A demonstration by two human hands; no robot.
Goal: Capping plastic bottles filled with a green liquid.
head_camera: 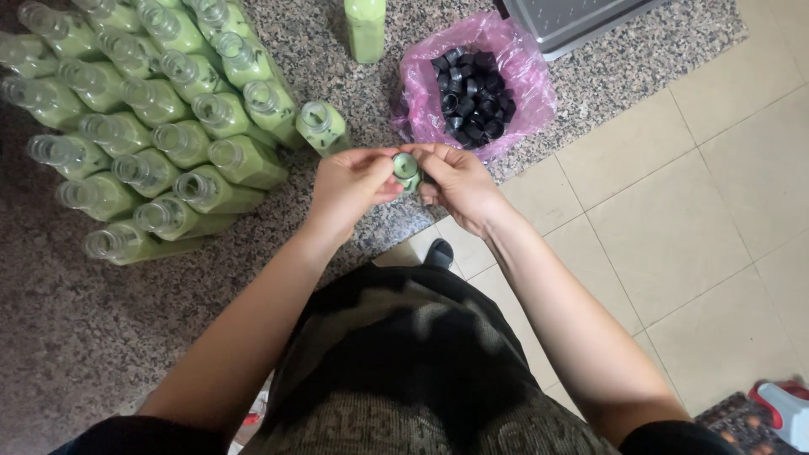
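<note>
Both my hands meet over the counter's front edge around one small clear bottle (pixel 406 168) of pale green liquid, seen from above. My left hand (pixel 352 187) grips its side. My right hand (pixel 455 181) pinches at its mouth, where a dark cap may sit; I cannot tell. Just behind my hands lies a pink plastic bag (pixel 514 63) holding several black caps (pixel 472 93). Another uncapped green bottle (pixel 320 125) stands close to my left hand.
Several uncapped green bottles (pixel 152 109) stand packed together on the speckled granite counter (pixel 101 303) at the left. A taller green bottle (pixel 365 25) stands at the back. A grey tray (pixel 573 21) sits at the back right. Beige floor tiles (pixel 699 219) spread to the right.
</note>
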